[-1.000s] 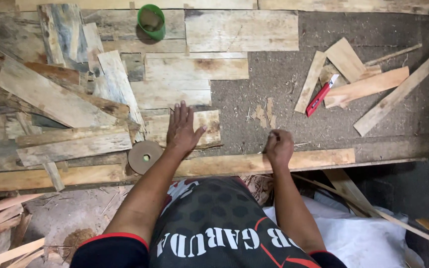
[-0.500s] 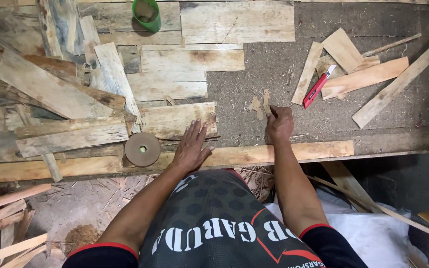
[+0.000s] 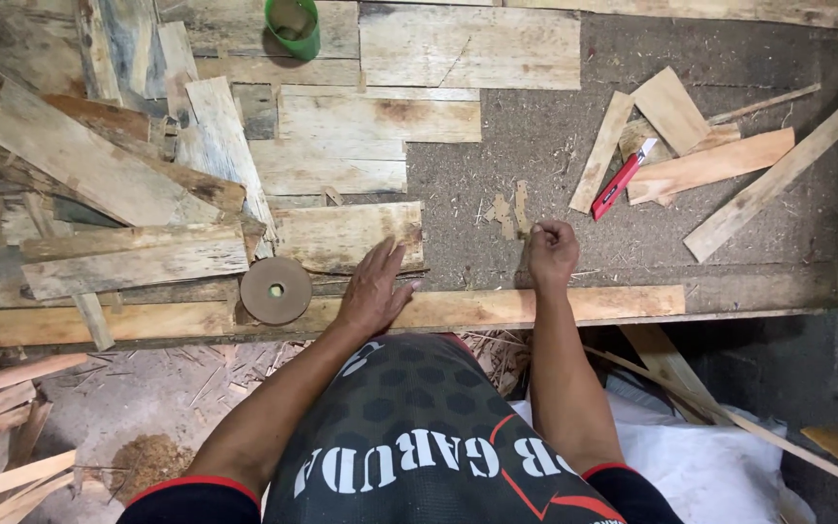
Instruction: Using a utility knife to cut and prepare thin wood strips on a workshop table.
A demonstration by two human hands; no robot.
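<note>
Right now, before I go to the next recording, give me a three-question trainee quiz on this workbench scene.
1. True or false: the left hand lies flat on a wooden board.
2. What colour is the utility knife? A) red B) blue C) yellow
3. Which hand is nearest the small wood slivers?

Key: 1 true; 2 A; 3 the right hand, its fingers curled beside them.

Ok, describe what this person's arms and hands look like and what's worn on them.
Both hands are bare: the left hand and the right hand wear no gloves, rings or watch that show. The forearms are uncovered too. Short black sleeves with a red band at the hem sit at the upper arms, part of a black jersey with a hexagon pattern, white lettering and red lines.
</note>
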